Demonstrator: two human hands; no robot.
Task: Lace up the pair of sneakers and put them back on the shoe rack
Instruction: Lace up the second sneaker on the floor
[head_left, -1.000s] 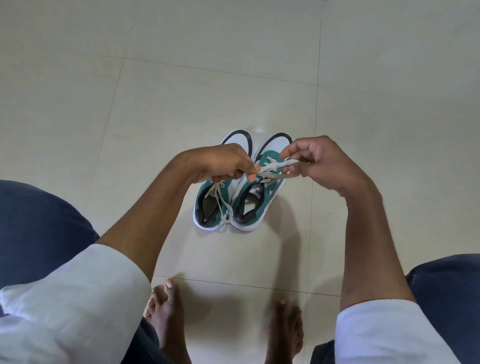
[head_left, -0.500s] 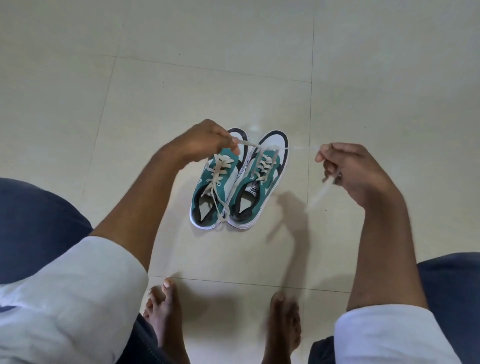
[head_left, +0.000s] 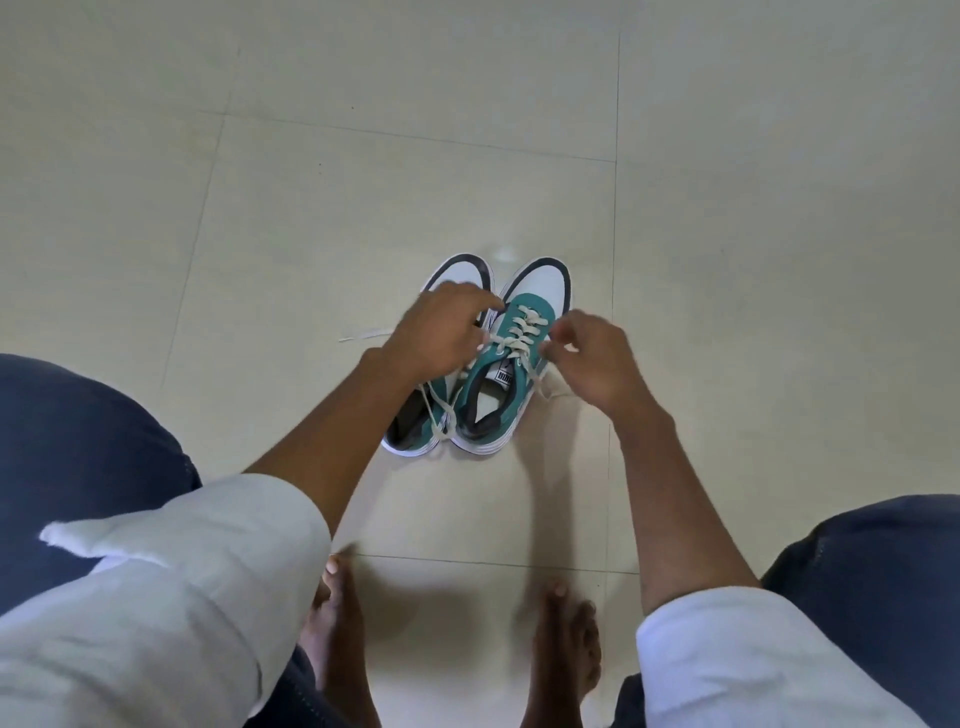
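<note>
— Where's the pair of teal-and-white canvas sneakers (head_left: 483, 364)?

— On the cream tiled floor (head_left: 311, 208), side by side. Left hand (head_left: 441, 332) curls over the cream lace (head_left: 519, 338); right hand (head_left: 592, 358) pinches the other end.

— Then pull both ends evenly — snug each crossing.

Left hand (head_left: 439, 332): lowered from its raised position half a second ago; now lies over the left sneaker (head_left: 415, 415), fingers curled near the lace.
Right hand (head_left: 589, 358): drawn inward from well out to the side; now just beside the right sneaker (head_left: 511, 364).
Lace (head_left: 519, 338): no longer stretched taut between the hands; one loose end (head_left: 363, 335) now trails on the floor (head_left: 727, 260) left of the left hand.
</note>
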